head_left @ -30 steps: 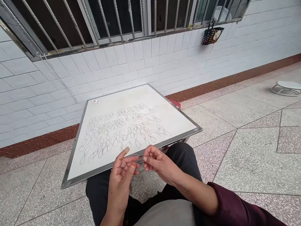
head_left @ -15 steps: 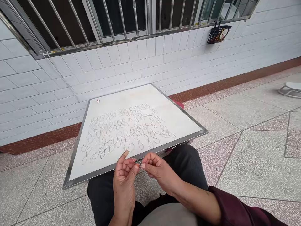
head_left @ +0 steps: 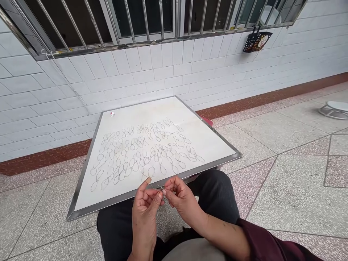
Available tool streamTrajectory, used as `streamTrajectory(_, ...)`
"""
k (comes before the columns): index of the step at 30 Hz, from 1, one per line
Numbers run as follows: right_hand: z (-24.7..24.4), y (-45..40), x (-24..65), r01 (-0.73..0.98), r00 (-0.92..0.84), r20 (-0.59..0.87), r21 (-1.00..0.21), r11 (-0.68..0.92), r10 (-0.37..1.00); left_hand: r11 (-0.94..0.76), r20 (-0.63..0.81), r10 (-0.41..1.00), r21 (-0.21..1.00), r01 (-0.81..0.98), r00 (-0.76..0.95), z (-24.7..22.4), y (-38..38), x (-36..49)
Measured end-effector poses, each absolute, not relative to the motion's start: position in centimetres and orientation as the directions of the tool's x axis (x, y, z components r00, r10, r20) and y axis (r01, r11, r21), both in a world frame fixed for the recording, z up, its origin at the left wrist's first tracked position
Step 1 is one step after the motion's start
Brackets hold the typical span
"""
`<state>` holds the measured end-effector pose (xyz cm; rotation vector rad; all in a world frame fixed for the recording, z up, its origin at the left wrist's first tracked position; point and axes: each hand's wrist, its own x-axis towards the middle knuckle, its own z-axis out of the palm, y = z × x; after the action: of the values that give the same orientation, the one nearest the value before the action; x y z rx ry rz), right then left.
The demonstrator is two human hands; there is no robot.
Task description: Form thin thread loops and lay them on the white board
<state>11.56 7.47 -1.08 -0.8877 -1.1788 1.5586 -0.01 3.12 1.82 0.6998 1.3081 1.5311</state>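
Note:
My left hand [head_left: 146,214] and my right hand [head_left: 183,201] meet just past the near edge of a white board [head_left: 92,197]. Both pinch a thin wire-like strand [head_left: 155,187] between thumb and fingertips, and short pieces of it stick out above the pinch. Whether it is wire or thread I cannot tell. The rest of it is hidden by the fingers. On my left hand one finger has a tan wrap at its tip and points upward. Several similar thin strands [head_left: 119,172], bent into loops and figure-eights, lie in rows on the board.
A small red-and-white object [head_left: 112,114] sits at the board's far left corner. My knees [head_left: 220,192] are under its near edge. Behind stands a white tiled wall [head_left: 136,79] with a barred window and a hanging dark bag [head_left: 257,40]. A stool [head_left: 335,110] is at right.
The strand's larger loop above my fingers has shrunk from view, leaving short pieces showing. My hands have drawn slightly closer together. The camera view has shifted a little.

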Motion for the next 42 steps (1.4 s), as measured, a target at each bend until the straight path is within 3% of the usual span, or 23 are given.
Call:
streamTrajectory(6, -1.2, 7.7, 11.3, -0.226, -0.258, 0.025, -0.973, -0.035, 0.966, 0.101, -0.201, 0.917, 0.952, -0.289, -0.343, 1.6, 3.8, 0.2)
streamTrajectory(17, -1.8, 8.5, 11.6, -0.106, -0.251, 0.048, -0.994, 0.022, 0.967, 0.072, -0.084, 0.899, 0.996, -0.044, -0.429, 0.3, 4.3, -0.2)
streamTrajectory(34, -1.3, 8.4, 11.5, -0.352, -0.298, -0.034, -0.925, -0.142, 0.954, 0.158, -0.274, 0.916, 0.918, -0.365, -0.294, 0.3, 4.6, 0.2)
streamTrajectory(42, -1.5, 8.5, 11.8, -0.38, -0.222, 0.015, -0.922, -0.072, 0.975, 0.019, -0.156, 0.897, 0.948, -0.317, -0.414, 0.2, 4.8, -0.3)
